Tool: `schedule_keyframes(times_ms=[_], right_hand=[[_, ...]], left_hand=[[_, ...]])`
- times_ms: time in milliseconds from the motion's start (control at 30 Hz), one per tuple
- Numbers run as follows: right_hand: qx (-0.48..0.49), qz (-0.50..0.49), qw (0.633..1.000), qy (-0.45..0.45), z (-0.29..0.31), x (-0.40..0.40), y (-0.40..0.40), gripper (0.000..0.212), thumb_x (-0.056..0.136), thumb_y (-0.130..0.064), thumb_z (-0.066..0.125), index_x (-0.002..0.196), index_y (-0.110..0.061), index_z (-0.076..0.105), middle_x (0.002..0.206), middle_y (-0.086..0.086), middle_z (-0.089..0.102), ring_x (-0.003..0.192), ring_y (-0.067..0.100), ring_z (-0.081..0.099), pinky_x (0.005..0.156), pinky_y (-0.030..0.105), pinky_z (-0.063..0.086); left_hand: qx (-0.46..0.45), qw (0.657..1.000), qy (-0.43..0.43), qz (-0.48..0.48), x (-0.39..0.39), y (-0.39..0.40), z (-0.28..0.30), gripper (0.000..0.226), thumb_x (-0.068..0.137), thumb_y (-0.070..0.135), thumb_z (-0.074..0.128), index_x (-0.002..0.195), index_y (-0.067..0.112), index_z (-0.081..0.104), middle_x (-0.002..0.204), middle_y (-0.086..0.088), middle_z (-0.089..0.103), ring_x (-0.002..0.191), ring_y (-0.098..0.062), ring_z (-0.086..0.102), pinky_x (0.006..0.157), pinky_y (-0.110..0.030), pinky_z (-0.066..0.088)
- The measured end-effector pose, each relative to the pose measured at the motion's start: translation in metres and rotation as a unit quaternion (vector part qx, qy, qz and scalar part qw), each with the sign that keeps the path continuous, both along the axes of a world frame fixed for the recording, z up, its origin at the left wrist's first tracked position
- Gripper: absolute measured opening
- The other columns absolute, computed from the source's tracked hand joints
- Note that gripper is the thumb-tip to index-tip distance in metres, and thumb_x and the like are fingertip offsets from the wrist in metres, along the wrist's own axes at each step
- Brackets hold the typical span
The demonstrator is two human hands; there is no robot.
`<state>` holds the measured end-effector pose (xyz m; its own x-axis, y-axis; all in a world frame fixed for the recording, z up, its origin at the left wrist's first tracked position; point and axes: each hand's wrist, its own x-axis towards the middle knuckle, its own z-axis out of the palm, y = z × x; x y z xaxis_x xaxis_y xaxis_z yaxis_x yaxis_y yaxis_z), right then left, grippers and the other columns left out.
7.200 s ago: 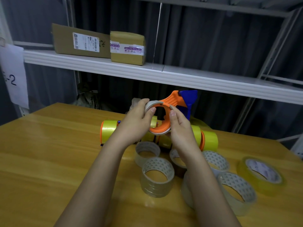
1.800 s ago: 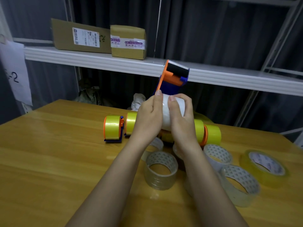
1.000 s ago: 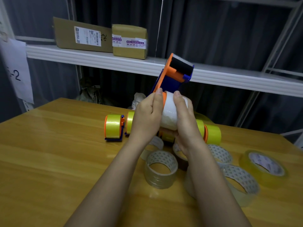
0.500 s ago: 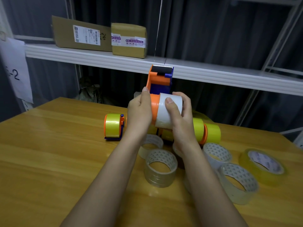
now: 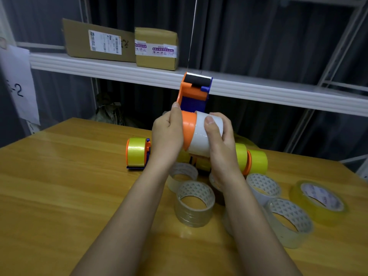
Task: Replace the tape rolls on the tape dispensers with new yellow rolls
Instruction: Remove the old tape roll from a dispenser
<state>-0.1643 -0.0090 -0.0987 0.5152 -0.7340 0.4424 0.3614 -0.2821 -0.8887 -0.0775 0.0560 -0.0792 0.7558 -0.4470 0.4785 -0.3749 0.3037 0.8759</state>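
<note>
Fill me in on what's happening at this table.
A person is swapping tape rolls on dispensers. The left hand grips the orange and blue tape dispenser, held up above the wooden table, while the right hand grips the white roll on its hub. Dispensers with yellow rolls sit behind; loose clear rolls lie in front.

Worktop: varnished yellow wood, glossy, grain visible. Held dispenser: smooth orange and blue plastic, matt black roller, toothed metal blade. Roll on it: white, glossy film. Yellow rolls: shiny translucent film. Loose clear rolls: glossy film over printed card cores. Boxes: matt brown cardboard, paper labels. Shelf: white painted metal, ribbed edge.
</note>
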Motion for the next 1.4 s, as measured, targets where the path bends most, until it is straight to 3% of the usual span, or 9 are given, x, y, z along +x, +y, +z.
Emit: schedule_keyframes(times_ms=[100,200,367,567,700,767,867,1167,1400], right_hand=[[-0.017,-0.017,0.999,-0.023,-0.001,0.0,-0.001,0.028,0.088,-0.044,0.06,0.113,-0.036,0.049,0.107,-0.002,0.056,0.079,0.006,0.064,0.06,0.026,0.054],[0.069,-0.051,0.994,-0.074,-0.003,-0.004,-0.014,0.022,0.082,-0.05,0.052,0.103,-0.043,0.052,0.107,-0.002,0.055,0.093,0.019,0.06,0.072,0.045,0.055],[0.018,-0.061,0.998,-0.001,-0.002,-0.006,-0.018,0.035,0.096,-0.036,0.056,0.127,-0.027,0.045,0.104,-0.006,0.053,0.078,0.004,0.062,0.055,0.018,0.049],[0.016,-0.061,0.996,0.062,-0.01,-0.014,-0.01,0.054,0.096,-0.029,0.056,0.145,-0.026,0.032,0.111,-0.018,0.043,0.086,-0.021,0.053,0.059,0.002,0.043],[0.038,-0.087,0.992,0.089,-0.017,-0.042,0.0,0.065,0.086,-0.043,0.068,0.141,-0.037,0.033,0.141,0.0,0.041,0.125,0.018,0.052,0.089,0.039,0.056],[0.033,-0.097,0.988,0.115,-0.022,-0.06,0.003,0.066,0.073,-0.055,0.074,0.129,-0.049,0.038,0.145,-0.003,0.037,0.128,0.026,0.049,0.089,0.053,0.054],[-0.002,-0.157,0.973,0.169,-0.029,-0.092,0.002,0.07,0.065,-0.064,0.074,0.124,-0.048,0.04,0.138,-0.003,0.04,0.12,0.025,0.052,0.089,0.051,0.054],[-0.02,-0.286,0.934,0.214,-0.036,-0.181,-0.035,0.057,0.083,-0.031,0.074,0.133,-0.027,0.048,0.138,-0.001,0.036,0.115,0.007,0.04,0.091,0.022,0.034],[-0.034,-0.307,0.915,0.259,-0.032,-0.192,-0.103,0.064,0.08,-0.028,0.074,0.136,-0.029,0.044,0.143,0.001,0.031,0.127,0.021,0.04,0.101,0.038,0.043]], left_hand=[[-0.02,0.994,0.11,0.012,0.005,-0.004,0.003,0.045,0.1,0.038,0.038,0.061,0.018,0.048,0.051,0.004,0.05,0.049,-0.012,0.05,0.053,-0.024,0.041],[-0.081,0.965,0.249,0.032,0.026,0.001,0.005,0.037,0.1,0.035,0.042,0.068,0.017,0.052,0.062,0.001,0.055,0.058,-0.014,0.054,0.063,-0.028,0.043],[-0.036,0.986,0.156,0.048,0.028,0.011,0.004,0.038,0.1,0.04,0.036,0.066,0.022,0.041,0.051,0.007,0.043,0.048,-0.009,0.044,0.052,-0.022,0.036],[0.041,0.998,0.055,0.01,0.01,0.018,-0.01,0.043,0.102,0.038,0.033,0.064,0.018,0.04,0.051,0.003,0.038,0.041,-0.007,0.036,0.041,-0.021,0.027],[0.075,0.997,-0.015,-0.019,-0.007,0.034,-0.022,0.046,0.102,0.039,0.032,0.065,0.016,0.042,0.054,0.0,0.04,0.047,-0.012,0.039,0.044,-0.023,0.028],[0.082,0.995,-0.048,-0.011,-0.014,0.037,-0.024,0.046,0.103,0.039,0.031,0.064,0.016,0.041,0.055,-0.002,0.04,0.048,-0.012,0.039,0.048,-0.027,0.03],[0.084,0.994,-0.073,-0.02,-0.031,0.037,-0.023,0.047,0.103,0.037,0.032,0.066,0.012,0.044,0.056,-0.006,0.041,0.048,-0.012,0.04,0.049,-0.028,0.03],[0.1,0.987,-0.083,-0.096,-0.086,0.005,-0.019,0.045,0.103,0.039,0.032,0.07,0.011,0.044,0.064,-0.011,0.043,0.057,-0.02,0.043,0.054,-0.031,0.03],[0.08,0.988,-0.06,-0.116,-0.114,-0.043,-0.016,0.044,0.103,0.036,0.033,0.067,0.012,0.041,0.058,-0.005,0.038,0.052,-0.013,0.039,0.05,-0.025,0.03]])
